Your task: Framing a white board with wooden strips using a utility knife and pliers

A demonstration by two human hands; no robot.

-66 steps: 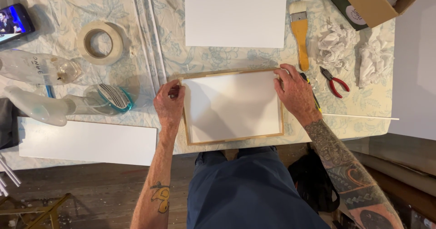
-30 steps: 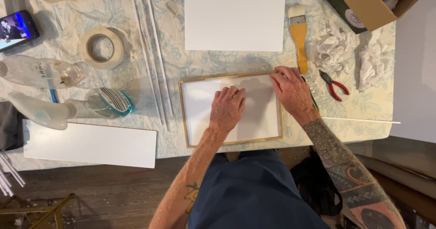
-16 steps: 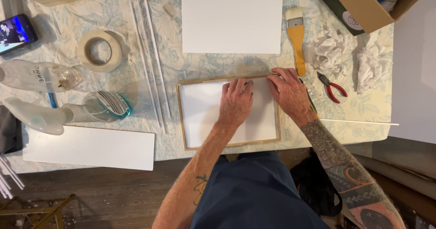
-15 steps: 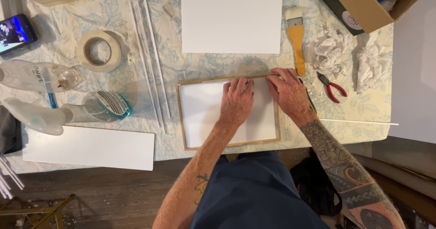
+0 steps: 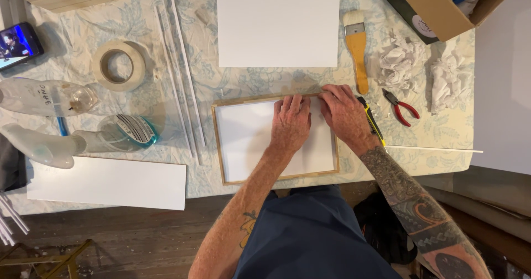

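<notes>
A thin wooden frame (image 5: 219, 146) lies flat on the table in front of me, with a white board (image 5: 249, 141) set inside it. My left hand (image 5: 291, 123) rests palm down on the board, fingertips at the frame's far edge. Beside it, my right hand (image 5: 345, 113) presses on the frame's far right corner, fingers pointing left. Neither hand holds a tool.
A larger white board (image 5: 277, 23) lies beyond the frame. To the right are a flat brush (image 5: 357, 47), a yellow utility knife (image 5: 374, 125), red pliers (image 5: 402, 107) and crumpled paper (image 5: 399, 63). Left are thin white rods (image 5: 180, 74), a tape roll (image 5: 119, 64), spray bottles (image 5: 83, 141) and a white strip (image 5: 108, 182).
My left hand left the frame's left edge, crossed the board and now lies next to my right hand at the far edge. The right hand stayed at the corner.
</notes>
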